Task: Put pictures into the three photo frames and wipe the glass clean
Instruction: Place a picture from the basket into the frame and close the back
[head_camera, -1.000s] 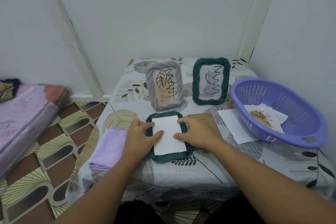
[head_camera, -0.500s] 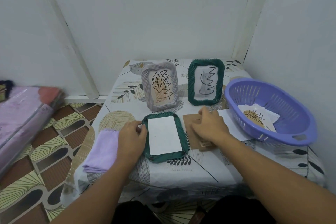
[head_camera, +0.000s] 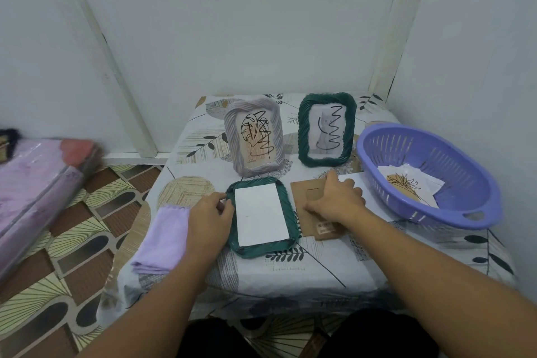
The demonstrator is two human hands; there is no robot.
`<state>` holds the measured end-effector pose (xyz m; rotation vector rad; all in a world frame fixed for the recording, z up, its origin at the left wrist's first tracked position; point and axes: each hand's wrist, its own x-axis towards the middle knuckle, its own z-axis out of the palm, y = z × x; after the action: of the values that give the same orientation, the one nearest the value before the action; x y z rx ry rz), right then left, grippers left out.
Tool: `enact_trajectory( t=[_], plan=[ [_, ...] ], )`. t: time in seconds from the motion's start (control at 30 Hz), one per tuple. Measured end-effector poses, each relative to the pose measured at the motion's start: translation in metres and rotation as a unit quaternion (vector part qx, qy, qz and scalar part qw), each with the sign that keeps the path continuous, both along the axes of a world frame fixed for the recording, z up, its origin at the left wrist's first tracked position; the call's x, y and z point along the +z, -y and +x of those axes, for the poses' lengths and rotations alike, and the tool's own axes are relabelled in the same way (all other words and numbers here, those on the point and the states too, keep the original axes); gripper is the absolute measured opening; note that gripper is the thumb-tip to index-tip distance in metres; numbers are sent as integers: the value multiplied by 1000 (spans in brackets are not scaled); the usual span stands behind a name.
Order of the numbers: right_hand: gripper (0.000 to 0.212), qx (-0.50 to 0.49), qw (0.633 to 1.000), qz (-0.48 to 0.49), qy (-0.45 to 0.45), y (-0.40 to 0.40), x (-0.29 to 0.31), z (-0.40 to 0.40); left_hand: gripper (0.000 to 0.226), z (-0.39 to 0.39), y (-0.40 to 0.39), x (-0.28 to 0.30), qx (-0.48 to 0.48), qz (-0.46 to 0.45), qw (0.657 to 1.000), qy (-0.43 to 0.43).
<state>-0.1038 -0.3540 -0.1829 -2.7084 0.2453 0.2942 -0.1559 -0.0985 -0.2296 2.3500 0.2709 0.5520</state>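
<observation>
A green frame (head_camera: 286,209) lies face down near the table's front, with a white picture back (head_camera: 261,213) filling its opening. My left hand (head_camera: 209,219) holds the frame's left edge, fingers curled against it. My right hand (head_camera: 337,199) lies on the brown cardboard backing board (head_camera: 303,192) just right of the frame, with its fingers curled round the board. Behind stand a grey frame (head_camera: 253,136) holding a leaf drawing and a second green frame (head_camera: 327,129) with a cat picture; black scribbles mark both panes.
A folded lilac cloth (head_camera: 162,238) lies at the table's left front corner. A purple basket (head_camera: 430,171) with loose pictures sits on the right, a white sheet (head_camera: 374,197) beside it. Walls close in behind and on the right. A wrapped pink bundle (head_camera: 37,180) lies on the floor to the left.
My right hand left the white picture and moved right onto the cardboard backing. My left hand slid from the picture to the frame's left edge.
</observation>
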Motion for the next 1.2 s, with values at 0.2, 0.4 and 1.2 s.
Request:
enact_trajectory(
  t=[0.2, 0.4, 1.2],
  plan=[
    [80, -16, 999, 38, 34, -4, 6, 0, 13, -1, 1, 2, 0, 0, 1000, 0],
    [93, -24, 982, 170, 75, -7, 11, -2, 14, -2, 1, 4, 0, 1, 1000, -1],
    [102, 54, 909, 410, 53, -75, 19, -16, 17, -9, 6, 60, -107, -328, 930, -127]
  ],
)
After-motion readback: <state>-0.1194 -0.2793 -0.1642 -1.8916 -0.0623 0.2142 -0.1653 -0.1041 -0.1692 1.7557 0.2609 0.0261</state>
